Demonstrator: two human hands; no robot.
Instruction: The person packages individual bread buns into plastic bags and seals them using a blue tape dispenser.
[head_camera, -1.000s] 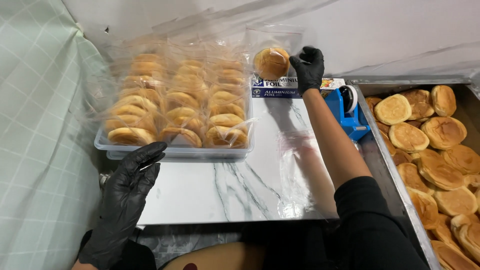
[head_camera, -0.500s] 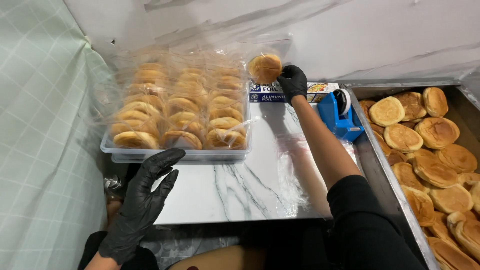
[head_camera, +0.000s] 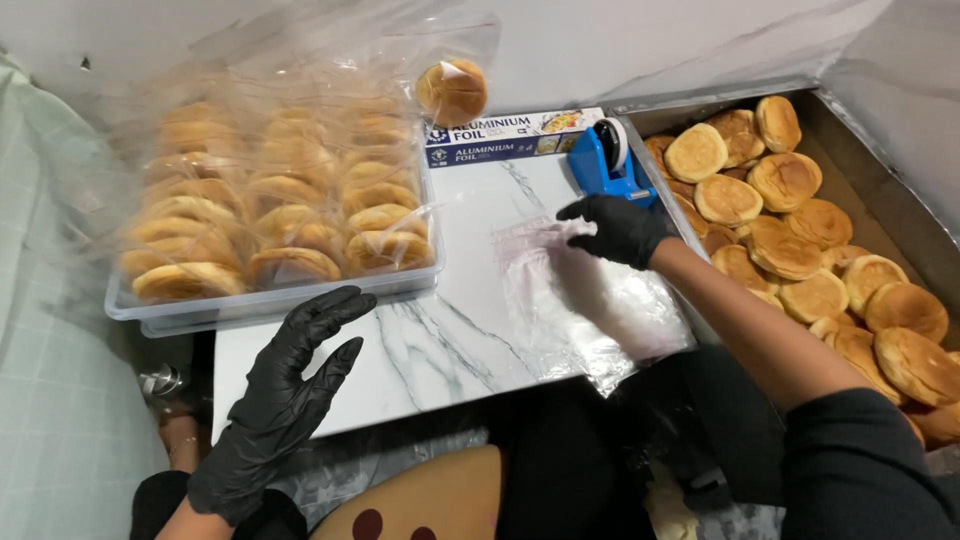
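Packing well advanced, by look: clear tub (head_camera: 270, 305) full of bagged buns (head_camera: 290, 215), one bagged bun (head_camera: 452, 90) on top at back. Metal tray (head_camera: 880, 190) holds many loose buns (head_camera: 790, 245). Right hand (head_camera: 615, 228), fingers bent, presses on empty bags (head_camera: 590, 305). Left hand (head_camera: 285, 400) hovers, fingers spread, holds nothing. Marble-pattern surface (head_camera: 450, 330); foil box (head_camera: 510, 135), blue tape dispenser (head_camera: 605, 165); grey wall behind.

The left hand (head_camera: 285, 400), in a black glove, hovers palm down with its fingers spread and loosely curled, holding nothing. The right hand (head_camera: 620, 228), also black-gloved, reaches forward on a bare forearm from a dark sleeve, its fingers bent downward and pressing flat.
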